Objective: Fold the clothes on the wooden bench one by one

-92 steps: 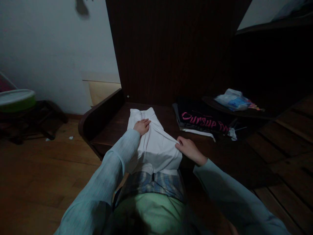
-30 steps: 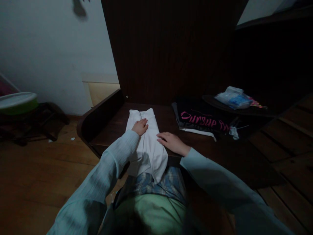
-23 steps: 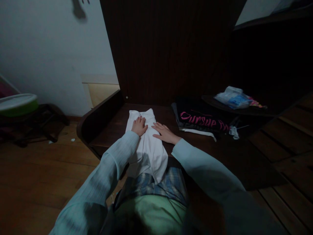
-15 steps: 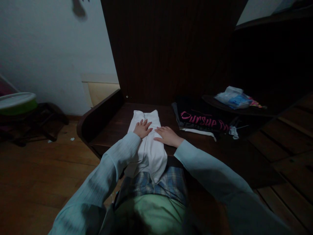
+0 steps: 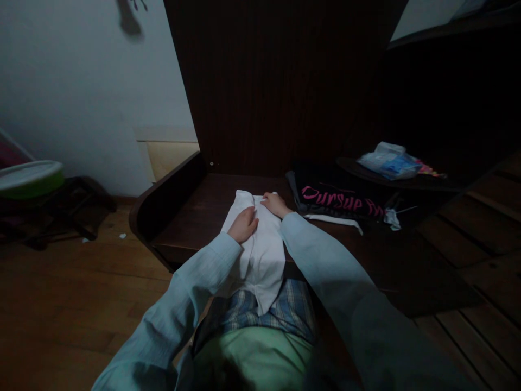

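Observation:
A white garment (image 5: 262, 255), folded into a narrow strip, lies on a dark wooden surface (image 5: 191, 217), and its near end hangs over the edge onto my lap. My left hand (image 5: 243, 224) rests flat on the middle of the strip, fingers stretched forward. At the far end of the garment my right hand (image 5: 274, 203) has its fingers curled on the top edge. Both arms wear pale blue sleeves.
A black garment with pink lettering (image 5: 337, 198) lies to the right on the same surface. Behind it sits a crumpled plastic bag (image 5: 388, 160). A dark upright panel (image 5: 277, 81) rises at the back. A green-and-white basin (image 5: 28, 176) stands on a low stool at far left, over wooden floor.
My right hand folded the garment's right side inward, smoothed the strip, then slid forward to its far end. My left hand moved slightly nearer along the strip.

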### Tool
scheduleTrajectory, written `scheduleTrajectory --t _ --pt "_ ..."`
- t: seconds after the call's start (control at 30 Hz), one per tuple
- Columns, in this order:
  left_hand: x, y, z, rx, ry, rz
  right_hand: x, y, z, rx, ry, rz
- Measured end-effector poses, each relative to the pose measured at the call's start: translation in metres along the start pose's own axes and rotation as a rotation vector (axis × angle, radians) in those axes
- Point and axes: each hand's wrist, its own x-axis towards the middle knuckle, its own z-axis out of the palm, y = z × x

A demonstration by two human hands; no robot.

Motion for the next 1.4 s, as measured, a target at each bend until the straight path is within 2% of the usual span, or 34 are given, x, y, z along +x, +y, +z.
scheduleTrajectory --t 0.1,0.23,0.37,0.47,0.57,0.63,0.77,0.93,1.07,1.23,1.4 --pt "0.0 -0.002 0.001 0.03 0.007 0.054 0.001 -0.001 0.0 0.01 0.081 0.058" --pt "-0.001 0.001 -0.001 0.137 -0.051 0.076 0.004 -0.003 0.002 0.058 0.123 0.031" --pt "-0.002 0.007 -0.005 0.163 -0.055 0.054 0.01 -0.009 0.013 0.289 0.172 0.009" --pt "-0.001 0.009 -0.01 0.196 0.027 -0.07 0.011 -0.013 0.024 0.449 0.13 0.017" --pt "-0.001 0.011 -0.014 0.258 0.064 -0.224 0.008 -0.013 0.03 0.508 0.161 0.034" --pt "-0.001 0.013 -0.016 0.274 0.052 -0.235 0.007 -0.012 0.03 0.536 0.186 -0.007" --pt "-0.001 0.015 -0.018 0.272 0.045 -0.219 0.007 -0.01 0.029 0.563 0.176 -0.124" --pt "-0.001 0.011 -0.014 0.265 0.078 -0.184 0.012 -0.008 0.034 0.55 0.144 -0.189" --pt "-0.001 0.007 -0.012 0.245 0.114 -0.144 0.015 -0.005 0.038 0.578 0.19 -0.212" --pt "-0.002 0.008 -0.013 0.161 0.227 -0.109 0.012 -0.005 0.035 0.602 0.263 -0.203" --pt "-0.002 0.011 -0.013 0.147 0.14 -0.154 0.01 -0.007 0.033 0.544 0.224 -0.143"
